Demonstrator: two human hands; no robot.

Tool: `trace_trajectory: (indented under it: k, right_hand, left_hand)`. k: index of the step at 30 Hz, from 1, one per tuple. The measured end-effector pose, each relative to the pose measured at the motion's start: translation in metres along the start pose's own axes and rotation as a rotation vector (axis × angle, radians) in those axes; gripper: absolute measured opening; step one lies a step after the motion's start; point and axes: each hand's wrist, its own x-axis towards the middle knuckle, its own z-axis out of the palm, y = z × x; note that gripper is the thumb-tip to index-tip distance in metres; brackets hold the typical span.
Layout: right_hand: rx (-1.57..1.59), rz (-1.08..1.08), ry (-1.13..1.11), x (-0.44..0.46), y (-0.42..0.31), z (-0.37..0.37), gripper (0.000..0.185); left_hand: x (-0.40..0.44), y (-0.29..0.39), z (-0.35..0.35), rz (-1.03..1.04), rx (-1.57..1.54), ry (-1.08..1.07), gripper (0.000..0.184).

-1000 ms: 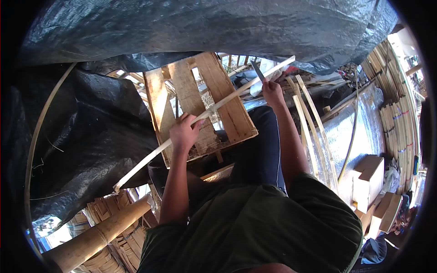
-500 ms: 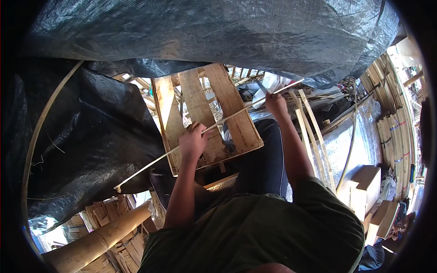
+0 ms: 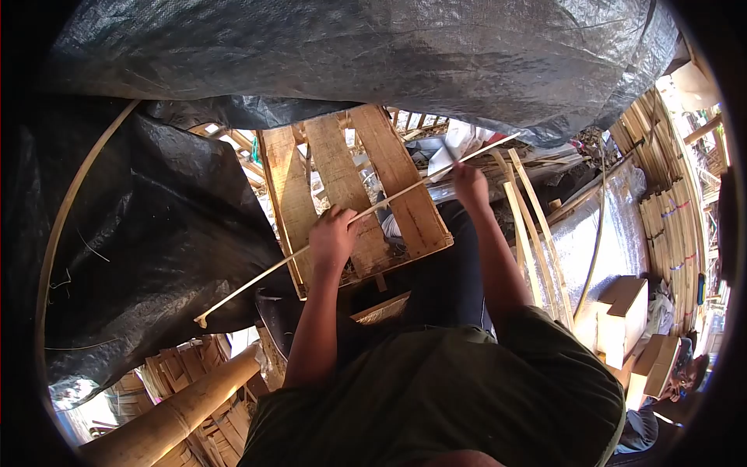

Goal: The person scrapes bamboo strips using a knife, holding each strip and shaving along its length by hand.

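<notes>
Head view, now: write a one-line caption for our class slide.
Over a slatted wooden frame, the left hand holds a long, thin strip while the right hand grips a blade.

We see makeshift bamboo workshop: black plastic sheeting (image 3: pixel 373 54) across top, thick tan bamboo pole (image 3: pixel 175 412) lower left, stacked pale bamboo strips (image 3: pixel 675 241) along right edge.

The bare left hand (image 3: pixel 333 235) is curled closed with its back up, its bare forearm (image 3: pixel 313 331) running away from the near side, leaning slightly right. The bare right hand (image 3: pixel 470 187), farther off and to the right, is closed in a fist; its bare forearm (image 3: pixel 503 261) slants far and left. The hands are well apart.
</notes>
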Motion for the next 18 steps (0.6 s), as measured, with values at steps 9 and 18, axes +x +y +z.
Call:
trace_trajectory:
  k: [9,18]
  right_hand:
    - [-0.083,-0.070,0.145,0.004,0.008,0.002,0.039]
    - [0.097,-0.094,-0.093,-0.011,-0.007,0.008,0.038]
  left_hand:
    - [0.001,-0.007,0.006,-0.003,-0.006,-0.007,0.025]
    - [0.002,0.003,0.000,-0.018,0.045,-0.023,0.027]
